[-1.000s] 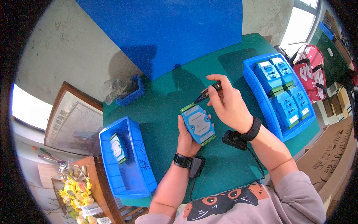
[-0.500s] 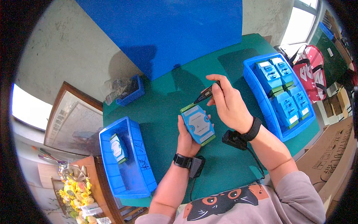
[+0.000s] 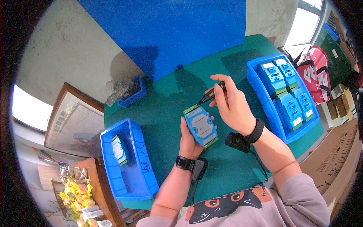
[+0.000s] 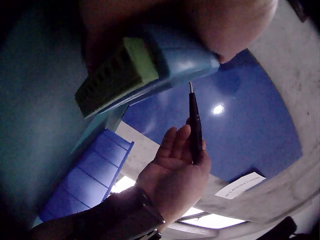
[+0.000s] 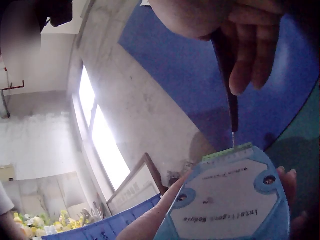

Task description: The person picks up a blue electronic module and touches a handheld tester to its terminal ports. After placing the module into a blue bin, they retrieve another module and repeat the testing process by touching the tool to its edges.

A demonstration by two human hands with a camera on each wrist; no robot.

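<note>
My left hand (image 3: pixel 189 143) grips a light-blue module (image 3: pixel 201 126) with a grey label face and green terminal blocks at both ends. In my right hand (image 3: pixel 237 109) is a slim black screwdriver (image 3: pixel 206 98), pinched by thumb and fingers near its rear end. Its tip is at the far terminal block (image 3: pixel 192 109). From the right wrist view, the thin metal shaft of the screwdriver (image 5: pixel 230 102) points down at the green block (image 5: pixel 227 152). In the left wrist view the screwdriver (image 4: pixel 196 125) stands nearly upright, its tip overlapping the module's edge.
At the right stands a blue bin (image 3: pixel 261 96) with several similar modules (image 3: pixel 290 109). A second blue bin (image 3: pixel 138 181) on the left contains one module (image 3: pixel 120 150). Farther back sits a small blue box (image 3: pixel 140 92) with a clear plastic bag. Both wrists wear cabled cameras.
My right thumb and fingers have shifted slightly around the screwdriver's handle, with the handle turning a little. The tip stays at the far terminal block, and the left hand and module hold still.
</note>
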